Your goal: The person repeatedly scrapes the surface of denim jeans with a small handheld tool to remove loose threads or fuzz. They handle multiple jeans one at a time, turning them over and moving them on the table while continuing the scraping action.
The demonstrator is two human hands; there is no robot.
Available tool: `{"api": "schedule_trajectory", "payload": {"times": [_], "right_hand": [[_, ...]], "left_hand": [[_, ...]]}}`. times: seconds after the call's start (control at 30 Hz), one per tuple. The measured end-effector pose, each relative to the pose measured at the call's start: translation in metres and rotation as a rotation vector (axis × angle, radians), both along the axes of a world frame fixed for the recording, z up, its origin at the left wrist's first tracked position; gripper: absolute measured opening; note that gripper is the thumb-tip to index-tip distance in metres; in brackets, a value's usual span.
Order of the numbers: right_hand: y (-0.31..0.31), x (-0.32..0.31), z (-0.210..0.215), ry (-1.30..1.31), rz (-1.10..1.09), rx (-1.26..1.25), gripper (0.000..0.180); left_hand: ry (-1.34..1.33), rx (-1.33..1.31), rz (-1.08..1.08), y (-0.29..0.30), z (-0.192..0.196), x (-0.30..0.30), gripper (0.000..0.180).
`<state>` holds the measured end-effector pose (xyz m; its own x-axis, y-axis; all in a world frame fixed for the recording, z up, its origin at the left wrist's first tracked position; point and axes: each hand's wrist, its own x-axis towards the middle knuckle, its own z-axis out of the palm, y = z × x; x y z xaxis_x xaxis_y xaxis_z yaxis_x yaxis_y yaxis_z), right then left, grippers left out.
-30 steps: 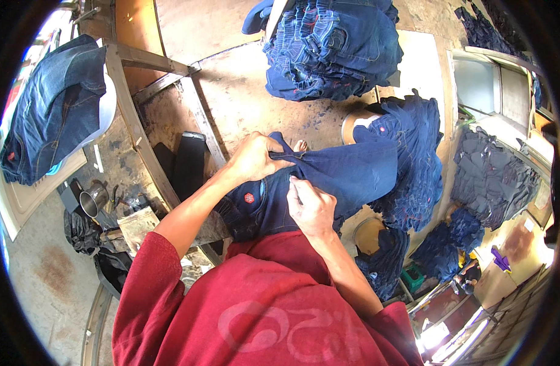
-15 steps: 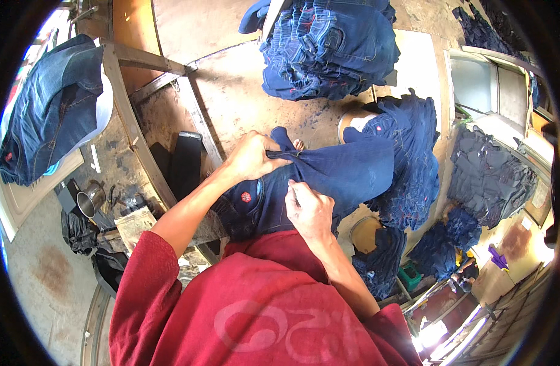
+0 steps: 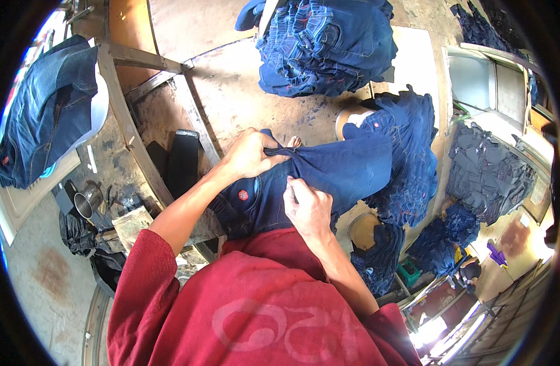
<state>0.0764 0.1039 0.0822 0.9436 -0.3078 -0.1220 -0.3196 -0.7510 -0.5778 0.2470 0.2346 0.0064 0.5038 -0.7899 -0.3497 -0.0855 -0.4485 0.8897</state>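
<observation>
A dark blue pair of jeans (image 3: 347, 171) lies across my lap, with a small red patch near its waist. My left hand (image 3: 249, 152) pinches a gathered fold of the denim at its upper edge. My right hand (image 3: 307, 204) is closed on the cloth just below that fold, thumb side up. Both forearms come out of red sleeves at the bottom of the view.
A tall stack of folded jeans (image 3: 325, 43) lies on the floor ahead. More denim heaps (image 3: 414, 146) sit to the right, and greyer ones (image 3: 484, 174) beyond. Another pair of jeans (image 3: 45, 110) rests on a table at left. A metal cup (image 3: 86, 200) stands by a wooden frame (image 3: 130, 131).
My left hand has slid slightly left along the fold and my right hand has stayed closed on the cloth; the jeans have shifted a little.
</observation>
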Motion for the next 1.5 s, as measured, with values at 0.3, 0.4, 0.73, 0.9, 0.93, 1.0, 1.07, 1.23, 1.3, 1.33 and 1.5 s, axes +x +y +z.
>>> {"api": "schedule_trajectory", "payload": {"times": [0.3, 0.4, 0.73, 0.9, 0.93, 1.0, 1.07, 1.23, 1.3, 1.33, 1.5], "right_hand": [[-0.004, -0.009, 0.002, -0.042, -0.025, 0.035, 0.008], [0.0, -0.015, 0.005, -0.031, -0.006, 0.017, 0.01], [-0.001, -0.015, 0.005, -0.007, 0.028, -0.034, 0.006], [0.0, -0.018, 0.005, -0.062, -0.02, -0.006, 0.007], [-0.001, -0.018, 0.005, 0.016, -0.036, -0.004, 0.007], [-0.002, -0.019, 0.005, 0.008, -0.019, 0.011, 0.009], [-0.003, -0.02, 0.005, -0.022, -0.009, 0.012, 0.011], [-0.001, -0.019, 0.003, -0.014, -0.029, -0.006, 0.011], [-0.001, -0.019, 0.003, -0.045, -0.018, -0.012, 0.011], [-0.001, -0.018, 0.003, -0.012, -0.039, -0.002, 0.011], [-0.003, -0.018, 0.002, -0.004, -0.014, -0.054, 0.009]], "left_hand": [[0.001, 0.01, 0.012, -0.002, 0.002, -0.001, 0.022], [0.028, 0.022, 0.017, -0.002, 0.002, -0.002, 0.019], [0.033, 0.097, -0.005, -0.005, 0.0, 0.0, 0.025], [-0.035, 0.014, 0.029, -0.004, 0.0, -0.002, 0.025], [-0.009, 0.011, 0.045, -0.004, 0.0, -0.003, 0.024], [0.057, -0.005, 0.082, -0.004, 0.001, -0.004, 0.022], [0.023, 0.063, 0.041, -0.004, 0.0, -0.003, 0.021], [0.017, 0.088, 0.013, -0.005, 0.001, -0.002, 0.021], [0.036, 0.032, 0.049, -0.004, 0.001, -0.002, 0.02], [0.002, 0.038, 0.039, -0.004, 0.001, -0.002, 0.02], [0.015, 0.075, 0.029, -0.003, 0.0, -0.004, 0.021]]}}
